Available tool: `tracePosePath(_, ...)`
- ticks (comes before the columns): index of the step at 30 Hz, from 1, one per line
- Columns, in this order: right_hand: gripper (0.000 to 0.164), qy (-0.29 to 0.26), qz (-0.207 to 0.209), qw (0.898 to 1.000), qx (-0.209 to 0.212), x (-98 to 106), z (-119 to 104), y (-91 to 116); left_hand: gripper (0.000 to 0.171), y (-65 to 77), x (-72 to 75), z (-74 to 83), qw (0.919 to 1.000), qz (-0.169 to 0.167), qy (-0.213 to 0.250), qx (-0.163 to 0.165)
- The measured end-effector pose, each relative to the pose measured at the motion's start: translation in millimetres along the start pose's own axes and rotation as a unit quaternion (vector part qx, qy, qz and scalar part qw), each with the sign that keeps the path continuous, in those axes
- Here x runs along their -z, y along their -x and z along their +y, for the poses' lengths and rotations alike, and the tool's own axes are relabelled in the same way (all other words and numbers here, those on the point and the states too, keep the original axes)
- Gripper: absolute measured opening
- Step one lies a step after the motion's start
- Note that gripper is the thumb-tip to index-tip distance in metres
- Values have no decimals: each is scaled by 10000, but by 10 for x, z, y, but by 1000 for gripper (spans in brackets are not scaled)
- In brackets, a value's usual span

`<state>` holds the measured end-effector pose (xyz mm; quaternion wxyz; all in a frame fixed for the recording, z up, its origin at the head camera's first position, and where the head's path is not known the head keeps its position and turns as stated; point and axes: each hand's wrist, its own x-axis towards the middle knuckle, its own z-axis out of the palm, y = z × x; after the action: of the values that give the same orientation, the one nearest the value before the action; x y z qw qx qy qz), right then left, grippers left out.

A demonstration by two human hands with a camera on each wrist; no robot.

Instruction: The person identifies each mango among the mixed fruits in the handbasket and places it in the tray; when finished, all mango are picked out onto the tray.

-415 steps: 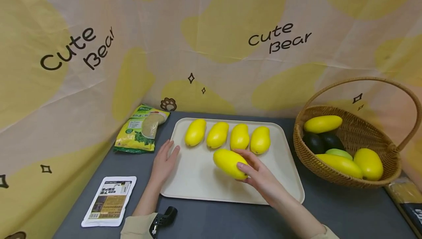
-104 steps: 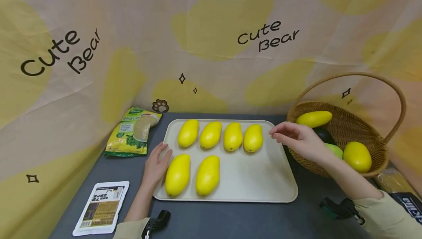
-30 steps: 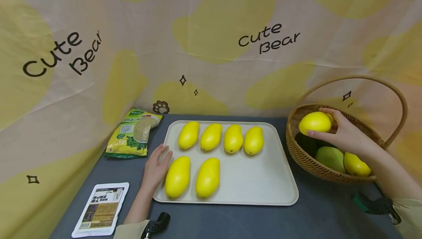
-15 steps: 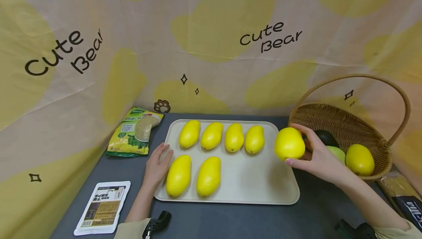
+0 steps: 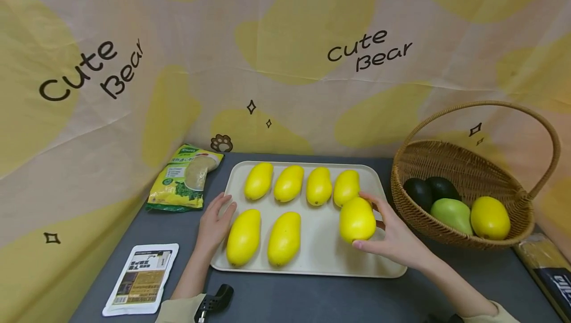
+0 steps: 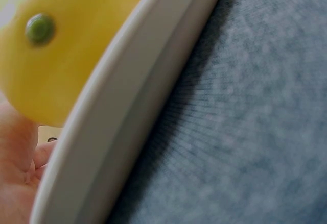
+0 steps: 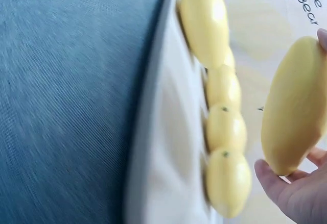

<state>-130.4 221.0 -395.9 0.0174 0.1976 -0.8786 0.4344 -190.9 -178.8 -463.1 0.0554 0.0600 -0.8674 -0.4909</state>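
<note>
My right hand [image 5: 392, 236] grips a yellow mango [image 5: 357, 219] between thumb and fingers, over the right half of the cream tray [image 5: 321, 258]. The right wrist view shows that mango [image 7: 295, 104] held lengthwise above the tray. Along the tray's back lies a row of several mangoes, with the rightmost one [image 5: 346, 188] partly overlapped by the held one. Two larger mangoes, one at the front left [image 5: 243, 238] and one beside it [image 5: 284, 240], lie in front. My left hand [image 5: 216, 224] rests at the tray's left edge with relaxed fingers, next to the front-left mango.
A wicker basket [image 5: 464, 157] at the right holds two dark avocado-like fruits [image 5: 430, 191], a green fruit [image 5: 451, 215] and a yellow mango [image 5: 490, 218]. A Knorr bag [image 5: 183, 179] and a white pouch [image 5: 140, 279] lie left. A brown packet [image 5: 546, 271] sits at the far right.
Two larger mangoes came to lie in the tray's front row. My right hand then lifted another mango from the basket and carried it left over the tray. My left hand stays at the tray's edge.
</note>
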Motion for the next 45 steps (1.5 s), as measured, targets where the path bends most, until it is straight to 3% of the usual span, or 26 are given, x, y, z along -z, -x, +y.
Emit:
tracePosePath(10,97,-64,-153,9998,-131,-397,107,-20,49,-1,-8,3,10000,19,18,-37)
tracePosePath(17,109,167,-344,9992,131,-560,122,-45,49,-1,-2,12,10000,-13,-12,-15)
tracePosePath(28,110,295,-564,9970,440,-616,182,-39,49,6,7,23,10000,-5,-13,-21)
tracePosePath(45,107,-410,-785,9948,505,-660,319,6,50,2,10,20,10000,-87,-48,2)
